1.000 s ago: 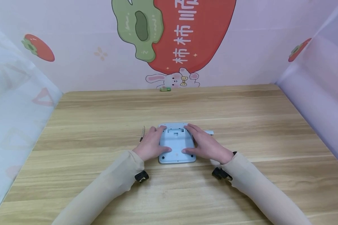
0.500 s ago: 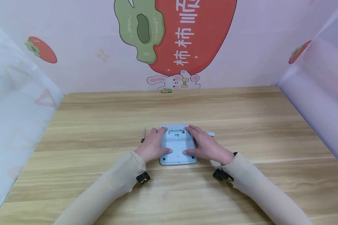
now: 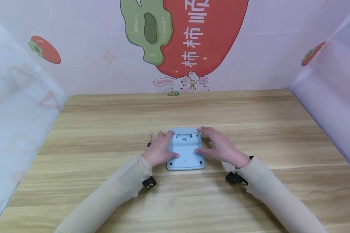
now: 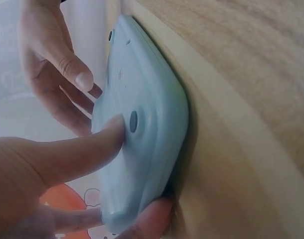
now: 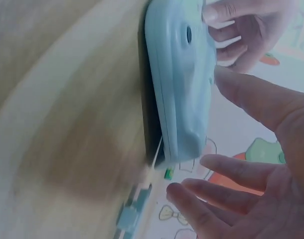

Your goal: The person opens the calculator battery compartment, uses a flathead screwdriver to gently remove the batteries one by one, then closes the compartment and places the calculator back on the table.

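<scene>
A light blue calculator-like device [image 3: 185, 152] lies underside up on the table, its battery compartment [image 3: 184, 136] uncovered near the far edge. My left hand [image 3: 160, 150] grips its left side, thumb on the underside and a fingertip under the edge in the left wrist view. My right hand [image 3: 223, 150] is at the right side with fingers spread away from the casing. Its thumb overlaps the device's edge; whether it touches I cannot tell. Beyond the right fingers lies a small light blue piece [image 5: 129, 216], perhaps the compartment cover, hidden by the hand in the head view.
A small screwdriver [image 3: 149, 140] with a dark handle lies just left of my left hand. At the table's back edge, by the printed wall cloth [image 3: 105, 38], is a green battery [image 3: 173, 93]. The wooden table [image 3: 105, 119] has cloth walls on both sides.
My right hand has loosened from the device and shifted right, its fingers lifting off the edge. The left hand keeps its grip and the device stays in place.
</scene>
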Available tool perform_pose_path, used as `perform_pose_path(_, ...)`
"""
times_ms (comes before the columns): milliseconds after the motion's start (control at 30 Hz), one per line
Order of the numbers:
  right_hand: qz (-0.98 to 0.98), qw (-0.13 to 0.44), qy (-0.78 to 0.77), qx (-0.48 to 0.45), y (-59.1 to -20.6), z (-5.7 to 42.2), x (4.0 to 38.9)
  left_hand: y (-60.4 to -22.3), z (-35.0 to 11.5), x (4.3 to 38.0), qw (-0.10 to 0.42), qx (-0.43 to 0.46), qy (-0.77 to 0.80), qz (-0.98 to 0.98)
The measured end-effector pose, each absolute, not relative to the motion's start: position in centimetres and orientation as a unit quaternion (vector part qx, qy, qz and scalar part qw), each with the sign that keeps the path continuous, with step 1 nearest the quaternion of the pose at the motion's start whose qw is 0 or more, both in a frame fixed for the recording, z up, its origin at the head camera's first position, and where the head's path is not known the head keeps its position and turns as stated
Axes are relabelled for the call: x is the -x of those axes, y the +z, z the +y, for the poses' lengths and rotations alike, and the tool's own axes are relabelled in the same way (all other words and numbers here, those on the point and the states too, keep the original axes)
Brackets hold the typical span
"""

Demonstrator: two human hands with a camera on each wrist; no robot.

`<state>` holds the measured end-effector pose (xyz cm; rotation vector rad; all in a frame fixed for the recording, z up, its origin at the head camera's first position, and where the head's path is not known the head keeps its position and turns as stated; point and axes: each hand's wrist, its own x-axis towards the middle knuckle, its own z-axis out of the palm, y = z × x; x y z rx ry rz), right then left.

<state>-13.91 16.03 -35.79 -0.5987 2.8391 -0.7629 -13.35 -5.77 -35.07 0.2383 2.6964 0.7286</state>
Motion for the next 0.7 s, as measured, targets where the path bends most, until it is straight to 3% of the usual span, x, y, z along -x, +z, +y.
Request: perform_pose_path(700,0.955,0.018,-0.195,0.222,-35.7,17.7,14.2,-35.0,-5.8,13.5,0.164,-0.087,0.256,0.949)
